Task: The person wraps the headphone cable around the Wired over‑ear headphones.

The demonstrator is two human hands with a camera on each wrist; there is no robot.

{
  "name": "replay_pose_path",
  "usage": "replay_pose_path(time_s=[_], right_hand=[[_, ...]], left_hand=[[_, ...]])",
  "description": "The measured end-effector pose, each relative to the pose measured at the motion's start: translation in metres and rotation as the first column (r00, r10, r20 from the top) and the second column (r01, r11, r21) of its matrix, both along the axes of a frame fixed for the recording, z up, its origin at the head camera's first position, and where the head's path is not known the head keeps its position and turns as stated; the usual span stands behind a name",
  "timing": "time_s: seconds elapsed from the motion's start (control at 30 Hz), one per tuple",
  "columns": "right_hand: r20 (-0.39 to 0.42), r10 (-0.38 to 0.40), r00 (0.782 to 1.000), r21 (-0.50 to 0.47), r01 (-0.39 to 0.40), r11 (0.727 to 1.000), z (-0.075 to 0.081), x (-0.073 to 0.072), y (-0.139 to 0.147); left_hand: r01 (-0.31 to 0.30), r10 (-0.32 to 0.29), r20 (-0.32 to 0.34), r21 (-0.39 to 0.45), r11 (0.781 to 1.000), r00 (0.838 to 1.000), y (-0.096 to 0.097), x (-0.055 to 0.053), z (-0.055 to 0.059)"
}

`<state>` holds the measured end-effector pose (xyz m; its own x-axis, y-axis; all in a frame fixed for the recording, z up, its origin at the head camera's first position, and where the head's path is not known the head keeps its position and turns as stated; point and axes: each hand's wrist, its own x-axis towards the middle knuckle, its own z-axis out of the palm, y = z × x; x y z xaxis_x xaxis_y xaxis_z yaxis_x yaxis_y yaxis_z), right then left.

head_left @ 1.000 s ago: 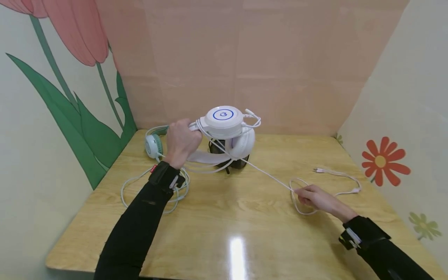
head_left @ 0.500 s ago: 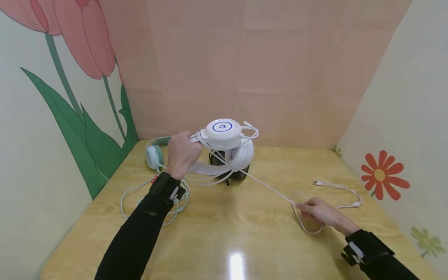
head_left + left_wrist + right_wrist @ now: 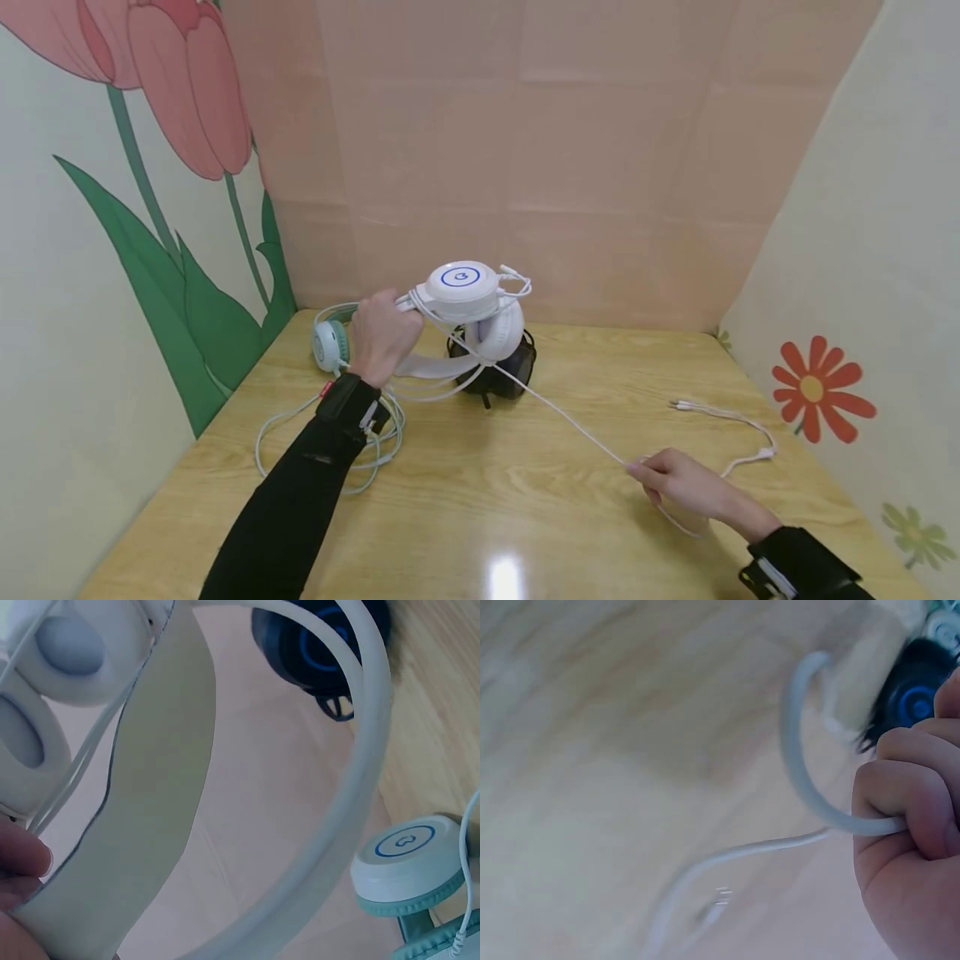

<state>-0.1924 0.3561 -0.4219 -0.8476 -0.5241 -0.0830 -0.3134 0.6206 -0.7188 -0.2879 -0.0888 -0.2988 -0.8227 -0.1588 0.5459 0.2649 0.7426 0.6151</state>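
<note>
White over-ear headphones (image 3: 461, 292) are held above the table by my left hand (image 3: 386, 335), which grips the headband beside one earcup. In the left wrist view the headband's inner pad (image 3: 161, 780) runs up from my fingertips (image 3: 26, 851), with two white earcups to the left. A white cable (image 3: 558, 410) wraps round the headband near the earcup and stretches down to the right. My right hand (image 3: 686, 483) pinches this cable between thumb and curled fingers, low over the table. The cable's far end, with metal plugs (image 3: 682, 406), lies on the table behind that hand.
Black headphones (image 3: 506, 375) stand behind the white ones, partly hidden. Mint-and-white headphones (image 3: 330, 344) lie at the back left, their coiled cable (image 3: 382, 458) spreading beside my left forearm. A pink-covered wall (image 3: 585, 167) closes the back of the wooden table (image 3: 570, 517).
My right hand has drawn nearer the table's front, pulling the cable with it; the loop by that hand has shrunk. The white headphones have shifted slightly left, showing more of the black pair.
</note>
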Motion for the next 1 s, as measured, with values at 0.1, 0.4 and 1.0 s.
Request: replay_pose_path(time_s=[0.1, 0.4, 1.0], right_hand=[[0.003, 0.039, 0.999, 0.017, -0.039, 0.999, 0.011, 0.005, -0.012], [-0.119, 0.19, 0.975, 0.042, -0.186, 0.982, 0.05, 0.02, -0.045], [-0.377, 0.406, 0.832, 0.081, -0.407, 0.91, 0.13, 0.02, -0.119]], left_hand=[[-0.023, 0.023, 0.013, -0.017, 1.0, 1.0, -0.002, -0.005, 0.0], [-0.07, 0.074, 0.03, -0.097, 0.993, 0.997, -0.002, -0.016, -0.003], [-0.115, 0.053, -0.166, -0.395, 0.911, 0.985, 0.032, -0.021, 0.007]])
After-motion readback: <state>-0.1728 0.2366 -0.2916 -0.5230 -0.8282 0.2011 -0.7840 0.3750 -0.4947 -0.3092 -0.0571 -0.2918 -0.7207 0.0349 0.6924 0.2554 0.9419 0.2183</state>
